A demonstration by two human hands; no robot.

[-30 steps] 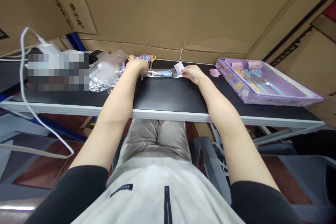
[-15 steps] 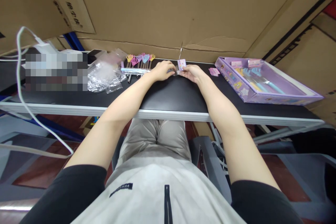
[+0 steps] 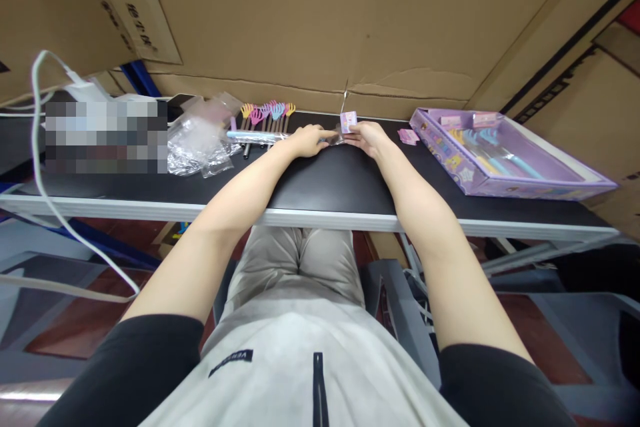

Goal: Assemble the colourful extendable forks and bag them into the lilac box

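Note:
My left hand is closed around a clear plastic sleeve holding a light-blue-handled back scratcher, which lies sideways and sticks out to the left. Its end near my fingers is mostly hidden. Between thumb and fingers, my right hand pinches a small purple-pink printed card right at the open-looking end of the sleeve. Whether the card touches the sleeve I cannot tell. Behind my left hand lies a row of several claw-headed back scratchers in yellow, pink, purple and blue.
To the left is a heap of clear plastic sleeves, beside a blurred-out patch and a white cable. More pink cards lie right of my hand, before a purple display box with several bagged back scratchers. Cardboard walls the back.
The bagged back scratcher has shifted slightly left, and my left fingers have come down a little. My right hand and the card have moved slightly right.

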